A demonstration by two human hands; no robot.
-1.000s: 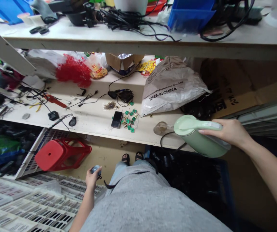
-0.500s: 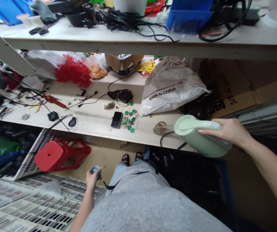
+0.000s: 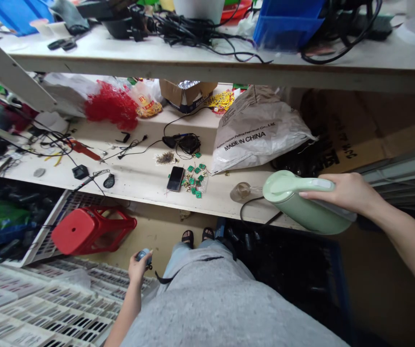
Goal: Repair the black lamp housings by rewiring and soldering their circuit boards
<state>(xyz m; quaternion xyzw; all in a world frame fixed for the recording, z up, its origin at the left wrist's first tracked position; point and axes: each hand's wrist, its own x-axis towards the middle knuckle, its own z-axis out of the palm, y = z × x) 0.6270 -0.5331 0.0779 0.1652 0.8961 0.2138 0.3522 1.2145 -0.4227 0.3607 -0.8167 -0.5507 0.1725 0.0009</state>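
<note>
Holding a pale green electric kettle (image 3: 303,205) by its handle, the right hand (image 3: 346,193) has fingers wrapped shut, tilting it above the bench (image 3: 138,180) edge at 3 o'clock; rigid, smooth, probably heavy if filled. Left hand (image 3: 137,265) pinches a small grey device (image 3: 142,254)

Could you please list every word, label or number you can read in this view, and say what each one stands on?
"MADE IN CHINA": on the grey-white sack lying on the lower shelf.
The smaller line above it on the sack: too blurred to read.
Dark print on the cardboard at right: not legible.
Print on the yellow-red snack bag: too small.
</note>
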